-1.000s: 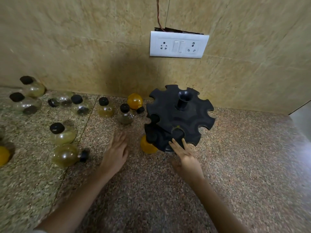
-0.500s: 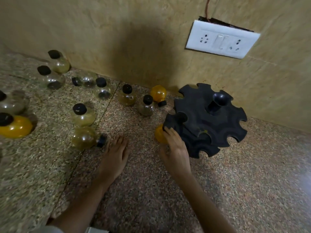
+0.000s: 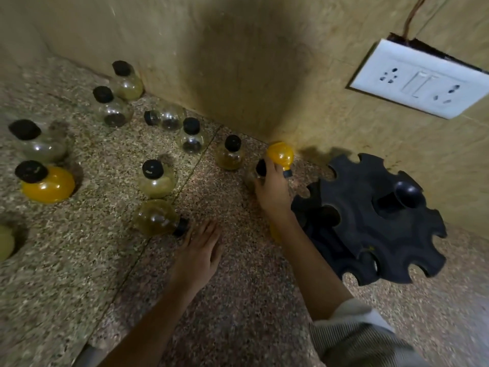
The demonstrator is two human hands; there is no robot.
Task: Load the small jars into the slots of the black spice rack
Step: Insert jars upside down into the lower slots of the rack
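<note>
The black spice rack point(image 3: 370, 226) stands on the counter at the right, its upper slots empty. An orange jar point(image 3: 274, 234) sits low at its left side, mostly hidden by my right forearm. My right hand point(image 3: 272, 192) is left of the rack, its fingers curled over a small clear jar point(image 3: 260, 168) with a black cap. An orange jar point(image 3: 280, 155) lies on its side against the fingertips. My left hand point(image 3: 201, 250) rests flat on the counter, fingers apart, holding nothing. A yellowish jar point(image 3: 156, 218) lies on its side just left of it.
Several more black-capped jars stand on the speckled counter point(image 3: 238, 300) to the left, among them a large orange one point(image 3: 49, 184). The tiled wall runs close behind, with a white socket plate point(image 3: 420, 80) above the rack.
My right hand left the rack's edge and moved left and back onto the clear jar. The view swung left and down. My left hand stayed flat on the counter.
</note>
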